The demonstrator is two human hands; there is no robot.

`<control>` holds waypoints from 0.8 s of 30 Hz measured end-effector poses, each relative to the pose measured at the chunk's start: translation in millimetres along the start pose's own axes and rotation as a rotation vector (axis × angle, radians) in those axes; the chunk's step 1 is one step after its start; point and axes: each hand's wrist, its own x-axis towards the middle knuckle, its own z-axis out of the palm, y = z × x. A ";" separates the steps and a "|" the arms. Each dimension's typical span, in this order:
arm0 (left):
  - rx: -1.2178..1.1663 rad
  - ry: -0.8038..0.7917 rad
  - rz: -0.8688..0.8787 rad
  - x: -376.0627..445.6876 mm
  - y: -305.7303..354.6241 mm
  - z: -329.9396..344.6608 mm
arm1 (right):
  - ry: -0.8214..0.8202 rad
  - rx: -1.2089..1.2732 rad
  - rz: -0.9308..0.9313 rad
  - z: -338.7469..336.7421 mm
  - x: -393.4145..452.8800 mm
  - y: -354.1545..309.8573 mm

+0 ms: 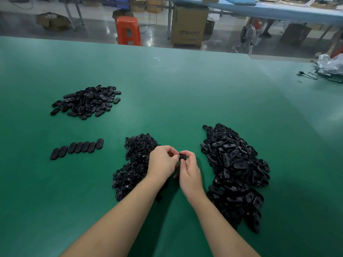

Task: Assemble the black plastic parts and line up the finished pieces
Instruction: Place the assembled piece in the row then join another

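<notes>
My left hand and my right hand meet above the green table, both pinching one small black plastic part between their fingertips. Behind my left hand lies a heap of small round black pieces. To the right sits a large heap of oval black shells. A row of several finished oval pieces lies side by side at the left. Farther back on the left is a pile of oval pieces.
The table's far edge runs across the top, with an orange stool and a cardboard box on the floor beyond. A plastic bag and black cables lie at the far right of the table.
</notes>
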 end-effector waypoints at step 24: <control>-0.164 -0.144 -0.023 7.0 -9.4 -4.3 | 0.051 0.274 0.084 -3.9 2.9 -1.5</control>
